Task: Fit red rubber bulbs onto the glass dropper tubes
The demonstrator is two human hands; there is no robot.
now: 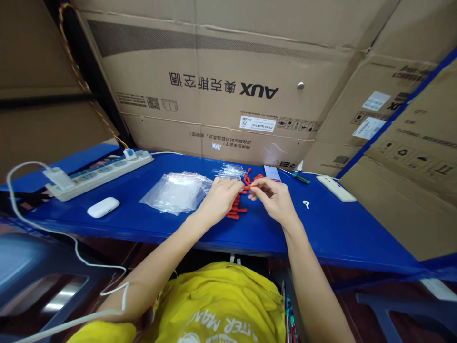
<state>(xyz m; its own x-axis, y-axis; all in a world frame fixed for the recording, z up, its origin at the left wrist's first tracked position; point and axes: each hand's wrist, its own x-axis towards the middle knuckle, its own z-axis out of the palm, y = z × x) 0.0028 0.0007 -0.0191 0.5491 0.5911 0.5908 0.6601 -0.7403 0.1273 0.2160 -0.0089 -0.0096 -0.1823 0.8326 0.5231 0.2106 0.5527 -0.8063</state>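
Red handles point(242, 210) on blue table point(332, 233).
R hand point(274, 197): fingers clamped on 1 handle point(253, 186); L hand point(223, 195): finger grip, can't tell; clear bags point(176, 190) approx. 9 o'clock of L hand.

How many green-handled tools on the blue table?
1: the green-handled tool, beyond and right of the right hand, near the cardboard. Others may be hidden.

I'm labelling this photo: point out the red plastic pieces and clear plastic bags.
Red plastic pieces point(233, 216): head view, middle of the lowest piece.
Flat clear plastic bags point(177, 193): head view, middle of the pile.
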